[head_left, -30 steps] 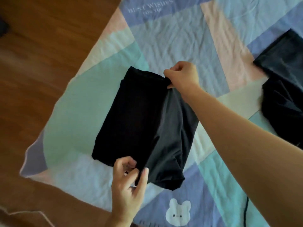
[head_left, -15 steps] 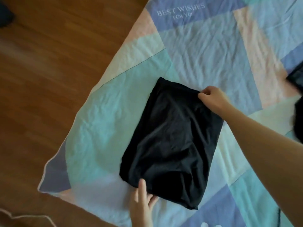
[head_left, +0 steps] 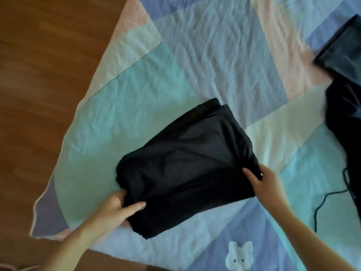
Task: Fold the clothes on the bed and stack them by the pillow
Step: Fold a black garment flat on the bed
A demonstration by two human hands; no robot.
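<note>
Black folded garment (head_left: 187,165) lay between both hands, long axis running ten to four o'clock, left hand (head_left: 115,208) pinching its seven-o'clock corner, right hand (head_left: 263,182) gripping its four-o'clock edge.

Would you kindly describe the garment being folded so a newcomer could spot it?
On the pastel patchwork quilt, look near its lower left corner, just above the white bunny print. The folded black garment lies there, held by both hands, unlike the unfolded dark clothes at the right edge.

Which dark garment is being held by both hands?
The folded black garment in the middle, left hand and right hand at its ends; the other dark clothes lie untouched at the right edge.
</note>
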